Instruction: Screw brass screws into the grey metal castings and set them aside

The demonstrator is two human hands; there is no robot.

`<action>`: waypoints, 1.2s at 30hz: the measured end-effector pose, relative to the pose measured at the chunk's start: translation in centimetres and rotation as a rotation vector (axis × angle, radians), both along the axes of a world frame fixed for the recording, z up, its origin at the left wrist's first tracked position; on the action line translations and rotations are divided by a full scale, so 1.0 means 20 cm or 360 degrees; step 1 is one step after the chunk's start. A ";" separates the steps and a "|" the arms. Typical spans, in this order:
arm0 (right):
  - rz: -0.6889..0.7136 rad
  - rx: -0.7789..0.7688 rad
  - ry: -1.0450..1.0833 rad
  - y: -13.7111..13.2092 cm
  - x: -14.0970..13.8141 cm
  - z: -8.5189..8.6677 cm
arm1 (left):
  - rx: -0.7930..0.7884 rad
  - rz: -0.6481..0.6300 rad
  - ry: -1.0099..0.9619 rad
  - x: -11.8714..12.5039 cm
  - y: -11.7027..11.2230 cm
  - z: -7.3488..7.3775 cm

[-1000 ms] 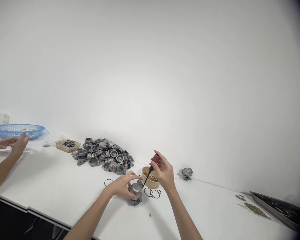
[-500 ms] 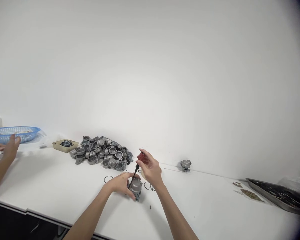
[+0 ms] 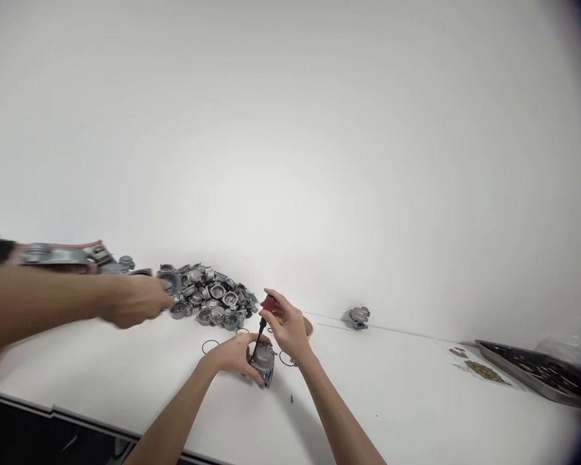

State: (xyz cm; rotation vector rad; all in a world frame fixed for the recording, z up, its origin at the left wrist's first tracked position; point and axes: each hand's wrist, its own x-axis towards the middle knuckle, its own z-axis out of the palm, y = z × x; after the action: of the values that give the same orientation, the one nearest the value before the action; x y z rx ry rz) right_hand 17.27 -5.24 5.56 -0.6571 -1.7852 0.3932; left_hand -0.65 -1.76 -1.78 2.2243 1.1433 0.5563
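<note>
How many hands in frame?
3. Wearer's left hand on the grey metal part; right hand holding the red-handled screwdriver; a co-worker's hand at the parts pile.

Left hand [image 3: 232, 357] clamped round a grey metal housing [image 3: 263, 360] near the front edge of the white tabletop [image 3: 407, 400], right hand [image 3: 285, 325] just above it gripping a red-handled screwdriver [image 3: 265, 318] whose dark shaft slants down onto the housing. Black O-rings [image 3: 210, 347] lying flat beside the hands, a tan bowl [image 3: 308, 327] half hidden behind the right hand, a heap of grey castings [image 3: 208, 300] toward the back edge, one lone casting [image 3: 359, 318] farther right. Co-worker's arm [image 3: 53, 300] stretched in from the left edge, its hand [image 3: 135, 302] at the heap; metal tray [image 3: 537, 378] at the right edge.
</note>
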 end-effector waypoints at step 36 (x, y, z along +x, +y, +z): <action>-0.0042 0.0121 -0.0229 0.01 0.02 0.09 | 0.0181 0.0084 -0.0097 0.07 0.01 -0.05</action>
State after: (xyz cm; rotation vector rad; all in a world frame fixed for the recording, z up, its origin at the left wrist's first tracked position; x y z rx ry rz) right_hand 17.58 -4.94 7.40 -0.6684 -1.9160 0.2643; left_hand 0.85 -1.64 -2.83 2.2615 1.1684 0.7229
